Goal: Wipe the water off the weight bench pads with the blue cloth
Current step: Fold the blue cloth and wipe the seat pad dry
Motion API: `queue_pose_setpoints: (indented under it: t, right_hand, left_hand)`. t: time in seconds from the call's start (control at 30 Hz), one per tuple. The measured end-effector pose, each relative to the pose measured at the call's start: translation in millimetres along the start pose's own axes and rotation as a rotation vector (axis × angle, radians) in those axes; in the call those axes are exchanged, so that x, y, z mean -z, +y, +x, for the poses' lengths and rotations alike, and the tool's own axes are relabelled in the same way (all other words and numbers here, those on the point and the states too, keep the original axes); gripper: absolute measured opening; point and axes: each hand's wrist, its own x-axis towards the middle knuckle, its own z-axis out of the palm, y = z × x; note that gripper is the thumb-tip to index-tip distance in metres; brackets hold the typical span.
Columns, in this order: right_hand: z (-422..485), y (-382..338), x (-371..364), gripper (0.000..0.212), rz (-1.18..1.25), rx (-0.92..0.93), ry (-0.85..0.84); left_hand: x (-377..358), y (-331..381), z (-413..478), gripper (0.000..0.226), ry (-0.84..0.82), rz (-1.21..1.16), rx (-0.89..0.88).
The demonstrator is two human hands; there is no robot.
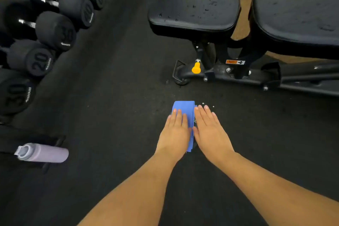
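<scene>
The folded blue cloth point(184, 108) lies on the black rubber floor in front of me. My left hand point(175, 133) rests flat on its left part with straight fingers. My right hand point(210, 131) lies flat beside it, covering the cloth's right edge, fingers straight. Beyond them stands the weight bench: its black seat pad point(195, 10) carries scattered water drops, and the back pad point(299, 12) at the right shows wet patches.
A rack of black dumbbells point(55, 29) runs along the left. A lilac water bottle point(43, 153) lies on its side at lower left. The bench frame with a yellow adjustment knob point(196, 68) stands just beyond the cloth. Small white specks dot the floor near my right fingertips.
</scene>
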Motion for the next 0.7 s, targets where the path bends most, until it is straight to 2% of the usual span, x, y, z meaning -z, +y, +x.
queue_pose_setpoints:
  t: [0.07,0.17,0.33,0.4,0.47,0.53,0.6,0.7]
  right_hand:
    - [2.5,4.7,-6.0,0.061,0.022,-0.014,0.03]
    - [2.9,11.8,-16.0,0.063,0.043,-0.023,-0.034]
    - [-2.6,18.1,-20.5,0.071,0.068,-0.09,-0.076]
    - [-0.3,19.6,-16.4,0.071,0.104,-0.105,-0.08]
    - [5.5,20.5,-12.1,0.07,0.107,-0.126,-0.115]
    - [13.5,19.7,-11.6,0.071,0.109,-0.136,-0.094]
    - [22.6,18.1,-5.3,0.074,0.069,-0.157,-0.08]
    - [40.5,14.5,18.0,0.078,0.093,-0.145,-0.095]
  left_hand:
    - [-0.8,5.3,11.8,0.067,0.055,-0.113,0.058]
    - [-7.4,13.0,27.3,0.077,0.05,-0.21,0.118]
    - [-21.0,10.4,31.4,0.066,0.034,-0.122,0.145]
    - [-17.7,7.4,35.0,0.08,-0.06,-0.04,0.096]
    - [-11.2,1.2,38.3,0.097,-0.115,-0.062,0.086]
    - [1.5,-4.4,37.0,0.087,-0.092,-0.207,0.106]
    - [18.7,-9.5,33.6,0.067,-0.045,-0.424,0.146]
    - [48.5,-17.1,38.9,0.031,0.018,-0.749,0.296]
